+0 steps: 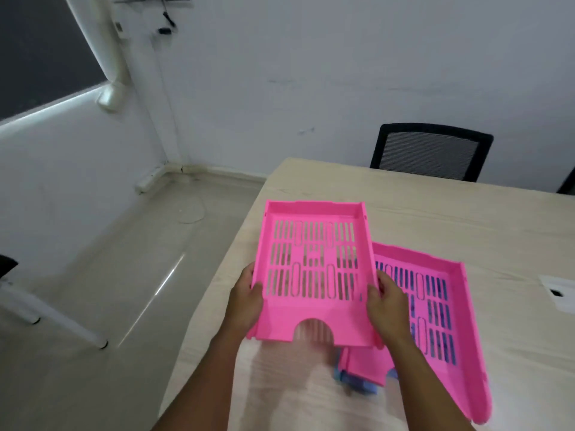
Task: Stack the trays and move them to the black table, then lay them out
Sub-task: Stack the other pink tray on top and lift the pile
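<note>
I hold a pink slotted tray (314,315) above the pale wooden table (435,213), its notched front edge toward me. My left hand (247,301) grips its left wall and my right hand (387,301) grips its right wall. A second pink tray (463,321) lies on the table to the right, partly under the held one. It rests on a blue tray (357,384), which shows through the slots and at the near corner. No black table is in view.
A black mesh chair (431,152) stands behind the table's far edge. A white paper with a dark mark (557,292) lies at the right edge. The tiled floor (124,275) opens to the left, with white table legs (62,321) at far left.
</note>
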`<act>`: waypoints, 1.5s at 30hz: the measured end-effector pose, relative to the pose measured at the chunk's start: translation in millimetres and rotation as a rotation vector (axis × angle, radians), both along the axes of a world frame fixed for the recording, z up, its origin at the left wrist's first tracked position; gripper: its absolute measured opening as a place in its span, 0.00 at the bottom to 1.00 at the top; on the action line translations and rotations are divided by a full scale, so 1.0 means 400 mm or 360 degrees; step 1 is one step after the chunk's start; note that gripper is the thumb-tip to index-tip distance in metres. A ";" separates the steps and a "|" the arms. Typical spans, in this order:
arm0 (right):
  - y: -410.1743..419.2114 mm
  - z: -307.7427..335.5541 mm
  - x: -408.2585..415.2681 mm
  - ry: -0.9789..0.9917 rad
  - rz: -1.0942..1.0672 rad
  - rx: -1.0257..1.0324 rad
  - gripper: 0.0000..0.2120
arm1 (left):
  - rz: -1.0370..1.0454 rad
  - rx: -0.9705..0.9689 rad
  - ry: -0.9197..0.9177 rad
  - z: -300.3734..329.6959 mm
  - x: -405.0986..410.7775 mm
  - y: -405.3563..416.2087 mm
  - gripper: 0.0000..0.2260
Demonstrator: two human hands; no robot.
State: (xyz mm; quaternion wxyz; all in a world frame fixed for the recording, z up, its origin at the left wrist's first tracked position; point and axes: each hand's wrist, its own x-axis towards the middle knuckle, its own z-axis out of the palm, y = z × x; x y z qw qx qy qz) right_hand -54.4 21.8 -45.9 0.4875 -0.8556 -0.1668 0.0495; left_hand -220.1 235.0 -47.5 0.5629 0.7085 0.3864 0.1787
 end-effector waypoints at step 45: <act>-0.503 -0.040 0.153 0.0560 -0.0666 0.0250 0.06 | -0.0339 -0.0093 0.0080 -0.038 0.277 -0.359 0.12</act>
